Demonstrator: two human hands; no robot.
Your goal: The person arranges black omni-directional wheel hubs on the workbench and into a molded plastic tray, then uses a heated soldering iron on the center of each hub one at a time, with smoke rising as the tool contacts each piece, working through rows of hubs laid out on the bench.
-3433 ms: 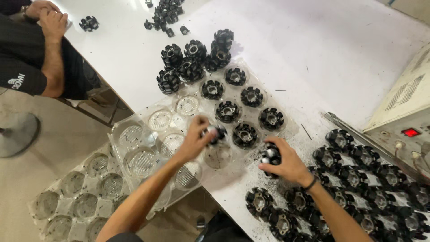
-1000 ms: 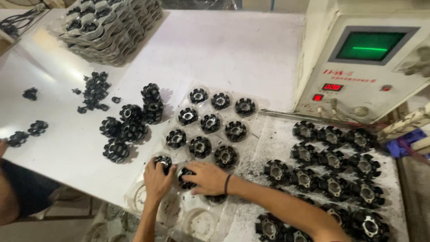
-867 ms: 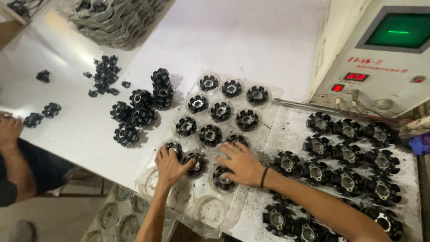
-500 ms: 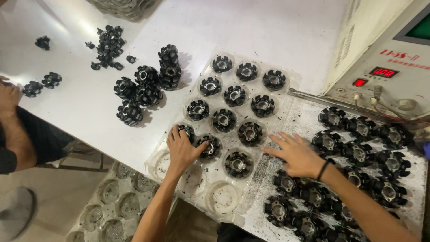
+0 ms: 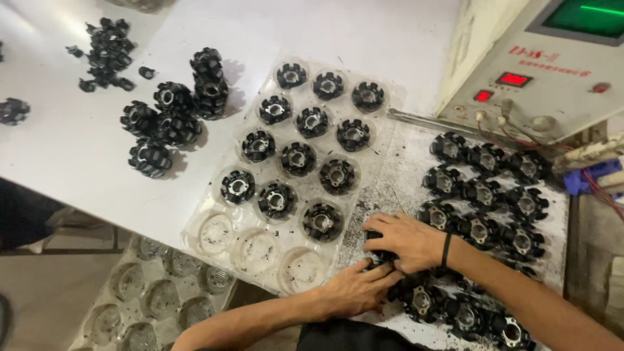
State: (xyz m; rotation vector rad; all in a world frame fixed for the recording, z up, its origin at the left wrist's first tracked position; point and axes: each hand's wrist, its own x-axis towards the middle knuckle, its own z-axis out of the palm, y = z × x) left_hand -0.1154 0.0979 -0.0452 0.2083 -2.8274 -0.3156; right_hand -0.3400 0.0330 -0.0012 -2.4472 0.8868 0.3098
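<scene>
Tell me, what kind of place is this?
Probably a small factory or workshop bench. A clear plastic tray holds rows of identical black round parts, more lie in loose heaps, and a machine with a green screen stands beside them. Both hands gather parts.

— What is sitting under the hands?
— A black, round, ribbed plastic part (image 5: pixel 379 250), lying at the near edge of the worktop, mostly covered.
— And beside it?
— It is touching more black parts (image 5: pixel 481 195), just right of the clear tray (image 5: pixel 214 234).
</scene>
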